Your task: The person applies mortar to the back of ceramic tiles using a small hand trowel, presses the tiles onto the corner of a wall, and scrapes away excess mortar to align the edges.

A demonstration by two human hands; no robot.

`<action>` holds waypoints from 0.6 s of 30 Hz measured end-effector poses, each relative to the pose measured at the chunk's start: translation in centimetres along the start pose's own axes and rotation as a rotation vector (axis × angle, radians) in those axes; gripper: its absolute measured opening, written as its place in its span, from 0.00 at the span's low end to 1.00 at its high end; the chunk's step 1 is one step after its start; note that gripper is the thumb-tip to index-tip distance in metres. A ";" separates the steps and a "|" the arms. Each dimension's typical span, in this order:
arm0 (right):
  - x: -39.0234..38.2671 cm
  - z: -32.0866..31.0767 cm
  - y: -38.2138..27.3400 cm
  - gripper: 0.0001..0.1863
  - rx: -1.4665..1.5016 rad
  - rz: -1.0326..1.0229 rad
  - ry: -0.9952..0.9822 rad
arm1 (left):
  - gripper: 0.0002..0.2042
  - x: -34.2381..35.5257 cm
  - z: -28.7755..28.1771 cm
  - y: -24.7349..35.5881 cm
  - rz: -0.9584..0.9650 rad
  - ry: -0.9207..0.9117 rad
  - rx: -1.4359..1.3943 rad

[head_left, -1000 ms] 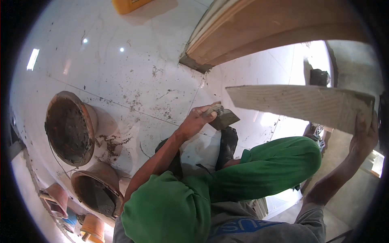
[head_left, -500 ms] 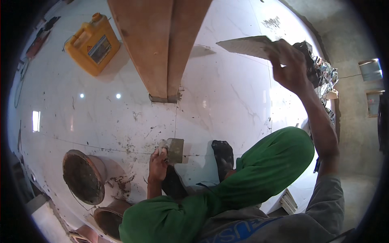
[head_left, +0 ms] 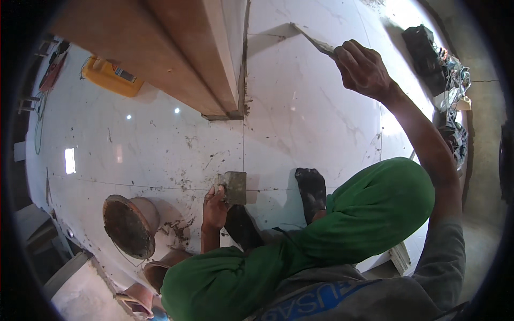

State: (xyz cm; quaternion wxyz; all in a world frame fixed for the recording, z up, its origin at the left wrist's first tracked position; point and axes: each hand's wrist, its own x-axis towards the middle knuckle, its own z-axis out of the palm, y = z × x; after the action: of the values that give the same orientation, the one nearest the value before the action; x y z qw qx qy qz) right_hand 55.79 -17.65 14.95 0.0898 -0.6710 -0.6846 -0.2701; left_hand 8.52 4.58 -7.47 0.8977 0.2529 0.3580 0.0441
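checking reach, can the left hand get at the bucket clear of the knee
Probably yes: only spattered floor tile shows between the left hand and the bucket, though it already holds a flat scraper.

A bucket stands on the floor, left of both hands, before a jerrycan.

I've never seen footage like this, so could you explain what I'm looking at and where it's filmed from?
There's no machine here: these are a person's bare hands, filmed from above by a wide fisheye camera on that person's head, which bends straight edges. The left hand holds a flat, squarish plate; the right hand, raised, grips a flat board seen nearly edge-on. On the dirt-spattered tiled floor are a grimy bucket and a yellow jerrycan.
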 end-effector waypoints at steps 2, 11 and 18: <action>-1.4 0.7 -0.4 0.19 0.000 -0.007 0.003 | 0.11 0.0 -0.2 0.0 -0.010 0.003 -0.003; -7.9 6.3 -6.5 0.24 0.062 0.161 -0.156 | 0.12 0.8 -1.1 0.9 -0.010 0.061 0.080; -14.0 13.0 -9.3 0.25 0.121 0.319 -0.445 | 0.12 0.2 1.8 2.4 0.031 0.068 -0.012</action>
State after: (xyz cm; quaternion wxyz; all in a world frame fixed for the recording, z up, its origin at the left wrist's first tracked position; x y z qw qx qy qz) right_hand 51.05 -23.03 -5.09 0.0186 -0.8065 -0.5881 -0.0573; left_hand 10.08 5.98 -5.30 0.8858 0.2514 0.3840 0.0687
